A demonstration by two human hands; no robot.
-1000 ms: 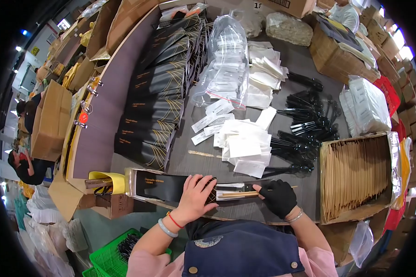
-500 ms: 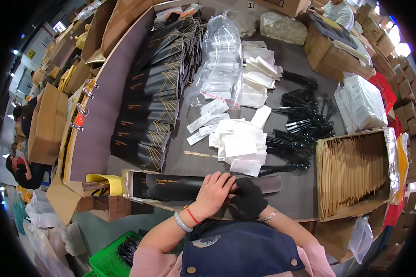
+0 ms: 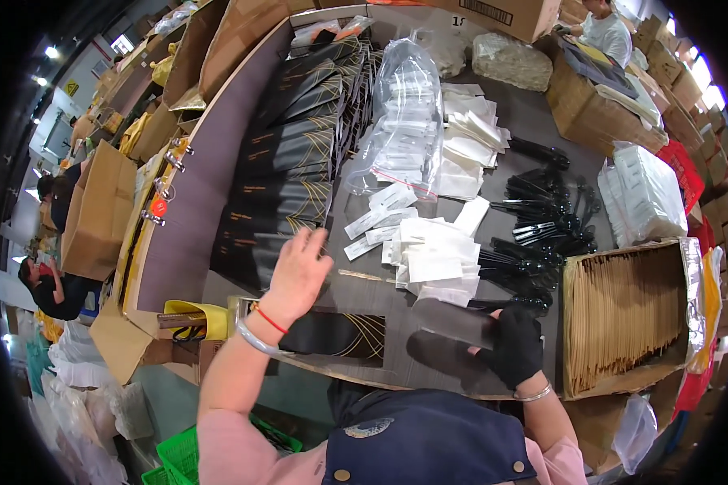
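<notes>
My bare left hand [image 3: 299, 271] is raised at the near end of a long row of overlapping black printed pouches [image 3: 271, 190]. Its fingers are stretched out, with nothing seen in them. My right hand [image 3: 514, 347], in a black glove with fingertips showing, grips a dark flat strip with a rounded end [image 3: 453, 323], held just above the table. Between the hands, a single black pouch with gold lines [image 3: 344, 335] lies at the table's front edge, partly under my left forearm. White napkins [image 3: 437, 255] and slim white packets [image 3: 380, 218] lie beyond.
Black plastic spoons [image 3: 534, 210] lie in bunches right of the napkins. A clear bag of white packets [image 3: 408, 113] rests behind. At right stands a carton packed with thin brown pieces [image 3: 627, 323], below a wrapped white stack [image 3: 643, 194]. A yellow-lined holder [image 3: 198, 319] sits at left.
My hands have parted. The left moved up and left to the pouch row; the right drew rightward with the dark strip, away from the front pouch. The whole view shifted slightly.
</notes>
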